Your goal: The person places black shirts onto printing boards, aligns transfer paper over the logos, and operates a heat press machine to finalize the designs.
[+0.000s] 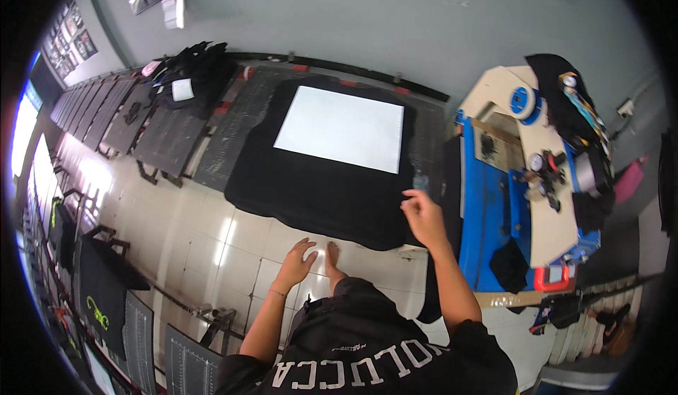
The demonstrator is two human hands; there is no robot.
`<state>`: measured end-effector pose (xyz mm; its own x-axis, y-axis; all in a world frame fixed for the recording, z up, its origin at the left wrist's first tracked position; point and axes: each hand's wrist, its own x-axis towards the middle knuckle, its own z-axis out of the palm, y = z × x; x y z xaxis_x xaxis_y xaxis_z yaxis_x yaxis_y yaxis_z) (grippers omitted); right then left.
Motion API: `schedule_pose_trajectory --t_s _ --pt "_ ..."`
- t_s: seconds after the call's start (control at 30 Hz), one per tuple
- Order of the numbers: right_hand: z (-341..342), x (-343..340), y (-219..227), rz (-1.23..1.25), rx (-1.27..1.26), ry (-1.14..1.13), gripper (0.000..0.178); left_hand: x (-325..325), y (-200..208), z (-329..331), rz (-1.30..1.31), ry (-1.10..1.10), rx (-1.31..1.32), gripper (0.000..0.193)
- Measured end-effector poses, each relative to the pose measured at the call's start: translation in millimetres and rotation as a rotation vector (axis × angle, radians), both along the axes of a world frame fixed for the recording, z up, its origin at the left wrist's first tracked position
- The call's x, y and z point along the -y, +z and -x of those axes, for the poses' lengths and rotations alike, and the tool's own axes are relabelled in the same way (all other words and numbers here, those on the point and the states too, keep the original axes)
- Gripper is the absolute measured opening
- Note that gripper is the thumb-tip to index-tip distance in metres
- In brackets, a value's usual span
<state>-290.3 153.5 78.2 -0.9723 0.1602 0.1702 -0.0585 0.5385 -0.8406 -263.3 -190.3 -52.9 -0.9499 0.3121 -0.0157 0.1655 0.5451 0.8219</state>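
Observation:
A black cloth garment (pixel 318 190) lies spread over a dark flat board (pixel 215 151) in front of me, its near edge hanging over. On its far half rests a large white rectangular sheet (pixel 342 128), lying flat and slightly turned. My right hand (pixel 424 220) is raised by the garment's near right edge, fingers loosely bent and parted, with nothing visible in them. Lower and to the left, my left hand (pixel 295 262) hovers short of the garment's front edge. Its fingers are curved and apart, holding nothing.
At right stands a blue and cream machine (pixel 487 218) with a gauge, a blue spool (pixel 522 102) and a red-framed box (pixel 555 278). Dark clothes (pixel 201 77) are heaped at the far left beside a row of dark boards (pixel 166 137). More boards (pixel 139 331) stand lower left.

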Motion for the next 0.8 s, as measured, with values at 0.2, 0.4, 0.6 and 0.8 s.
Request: schedule_pose_trajectory --t_s 0.2,0.4,0.6,0.8 --pt "166.0 120.3 -112.3 -0.294 -0.124 0.285 0.039 -1.2 38.7 29.8 -0.048 0.151 0.181 0.032" --pt "274.2 199.8 -135.6 -0.597 -0.310 0.340 0.049 18.7 32.2 40.4 -0.002 0.316 0.281 0.031" --pt "310.8 207.5 -146.9 -0.674 -0.337 0.383 0.031 9.2 36.6 59.2 -0.193 0.501 0.367 0.030" --pt "322.9 199.2 -160.0 -0.513 -0.424 0.314 0.015 5.8 12.9 172.1 0.008 0.480 0.082 0.033"
